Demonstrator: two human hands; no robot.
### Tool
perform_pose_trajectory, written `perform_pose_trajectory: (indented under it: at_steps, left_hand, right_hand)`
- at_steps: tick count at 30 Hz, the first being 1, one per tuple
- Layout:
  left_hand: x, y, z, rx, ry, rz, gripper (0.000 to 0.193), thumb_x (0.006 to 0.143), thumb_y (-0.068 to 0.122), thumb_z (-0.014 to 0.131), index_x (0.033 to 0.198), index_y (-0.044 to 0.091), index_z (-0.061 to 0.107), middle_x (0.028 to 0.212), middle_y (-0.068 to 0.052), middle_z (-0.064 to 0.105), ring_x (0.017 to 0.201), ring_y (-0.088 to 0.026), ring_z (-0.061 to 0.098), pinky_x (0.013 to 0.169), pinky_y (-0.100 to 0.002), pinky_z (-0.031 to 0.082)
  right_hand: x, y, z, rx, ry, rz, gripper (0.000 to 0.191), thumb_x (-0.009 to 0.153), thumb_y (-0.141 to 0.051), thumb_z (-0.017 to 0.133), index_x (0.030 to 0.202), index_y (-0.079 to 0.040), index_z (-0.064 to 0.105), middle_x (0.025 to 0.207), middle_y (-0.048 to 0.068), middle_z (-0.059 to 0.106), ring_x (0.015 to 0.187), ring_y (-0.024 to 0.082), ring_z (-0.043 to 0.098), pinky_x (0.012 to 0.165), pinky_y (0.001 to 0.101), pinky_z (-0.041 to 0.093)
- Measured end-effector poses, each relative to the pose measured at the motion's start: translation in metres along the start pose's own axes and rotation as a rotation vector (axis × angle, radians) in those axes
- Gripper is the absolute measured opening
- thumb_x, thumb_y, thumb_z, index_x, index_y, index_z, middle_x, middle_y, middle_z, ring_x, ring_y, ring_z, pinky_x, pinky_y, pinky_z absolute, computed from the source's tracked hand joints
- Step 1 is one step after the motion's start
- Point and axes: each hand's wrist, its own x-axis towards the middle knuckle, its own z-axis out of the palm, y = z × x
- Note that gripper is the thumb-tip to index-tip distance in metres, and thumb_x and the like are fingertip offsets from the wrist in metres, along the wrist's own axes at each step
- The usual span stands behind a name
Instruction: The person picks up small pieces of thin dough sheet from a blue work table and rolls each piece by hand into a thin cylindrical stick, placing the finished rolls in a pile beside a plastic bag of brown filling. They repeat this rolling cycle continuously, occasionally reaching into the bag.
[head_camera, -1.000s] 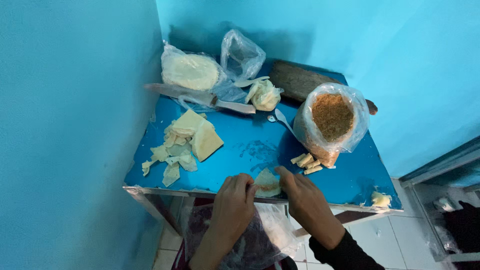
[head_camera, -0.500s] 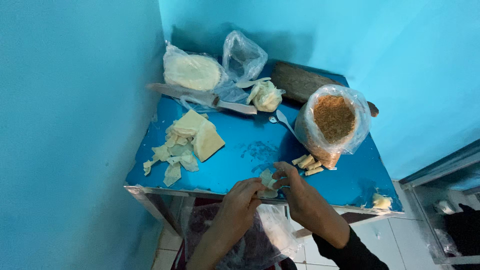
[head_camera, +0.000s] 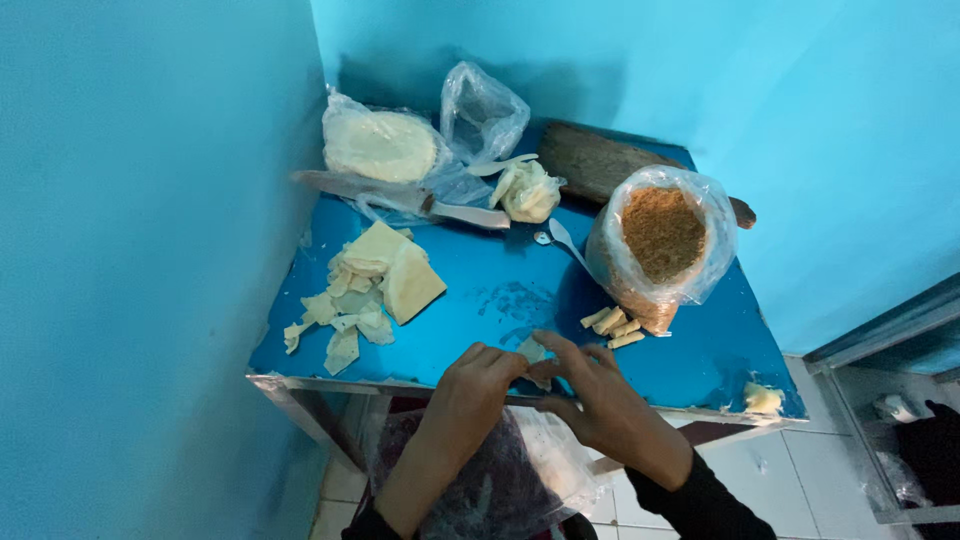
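Observation:
My left hand (head_camera: 468, 393) and my right hand (head_camera: 590, 392) meet at the near edge of the blue table (head_camera: 500, 290). Both pinch a small pale dough sheet (head_camera: 533, 351) between their fingertips, folded small. Just right of my hands lie a few rolled pale sticks (head_camera: 612, 325). A heap of pale square sheets (head_camera: 372, 285) lies to the left on the table.
A clear bag of brown crumbs (head_camera: 658, 245) stands at the right. A knife (head_camera: 400, 200), a spoon (head_camera: 560, 240), a bagged white block (head_camera: 380, 148), crumpled dough (head_camera: 528, 190) and a wooden board (head_camera: 600, 160) sit at the back. A plastic bag (head_camera: 480, 480) hangs below the table edge.
The dough sheet lay flatter under my hands a second ago. My fingers have drawn together and folded it into a smaller piece at the table edge.

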Motion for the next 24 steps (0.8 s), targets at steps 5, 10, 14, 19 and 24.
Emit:
perform_pose_trajectory:
  at_steps: [5, 10, 14, 19, 24]
  left_hand:
    - [0.011, -0.001, 0.009, 0.068, 0.013, -0.062, 0.008, 0.088, 0.003, 0.068, 0.095, 0.007, 0.068, 0.090, -0.013, 0.067, 0.090, -0.035, 0.063, 0.074, -0.047, 0.052]
    - [0.009, 0.004, 0.011, 0.153, -0.047, -0.059, 0.018, 0.089, 0.005, 0.067, 0.106, 0.000, 0.065, 0.092, -0.014, 0.065, 0.092, -0.034, 0.061, 0.076, -0.047, 0.052]
    - [-0.005, 0.004, 0.012, 0.228, -0.031, 0.142, 0.019, 0.086, 0.009, 0.069, 0.103, -0.001, 0.064, 0.094, -0.013, 0.063, 0.092, -0.032, 0.059, 0.076, -0.044, 0.051]
    - [0.003, -0.011, 0.020, 0.329, -0.098, 0.131, 0.010, 0.087, 0.006, 0.068, 0.097, 0.005, 0.066, 0.093, -0.011, 0.063, 0.094, -0.031, 0.060, 0.080, -0.043, 0.050]
    - [0.037, -0.024, 0.015, 0.038, -0.257, -0.177, 0.009, 0.092, 0.014, 0.071, 0.086, 0.007, 0.073, 0.087, -0.017, 0.072, 0.086, -0.037, 0.067, 0.076, -0.052, 0.052]
  right_hand:
    - [0.026, 0.009, -0.007, 0.098, -0.084, 0.140, 0.068, 0.092, -0.005, 0.068, 0.150, -0.015, 0.035, 0.099, 0.007, 0.081, 0.096, 0.023, 0.077, 0.086, 0.0425, 0.051]
    - [0.037, 0.009, -0.011, 0.257, -0.098, 0.243, 0.070, 0.090, 0.000, 0.068, 0.150, -0.015, 0.035, 0.090, 0.016, 0.069, 0.083, 0.030, 0.072, 0.074, 0.0411, 0.057]
    - [0.013, 0.004, 0.008, -0.060, 0.122, 0.052, 0.065, 0.085, 0.006, 0.064, 0.144, -0.007, 0.041, 0.106, 0.019, 0.071, 0.101, 0.034, 0.071, 0.083, 0.0447, 0.056]
    - [0.001, 0.007, 0.024, -0.240, 0.282, -0.150, 0.058, 0.089, 0.002, 0.066, 0.141, 0.001, 0.041, 0.105, 0.016, 0.072, 0.114, 0.039, 0.065, 0.096, 0.0497, 0.051]
    - [0.027, 0.014, 0.005, 0.225, 0.026, 0.351, 0.063, 0.088, 0.002, 0.067, 0.143, -0.010, 0.040, 0.096, 0.011, 0.074, 0.095, 0.024, 0.076, 0.085, 0.0383, 0.060]
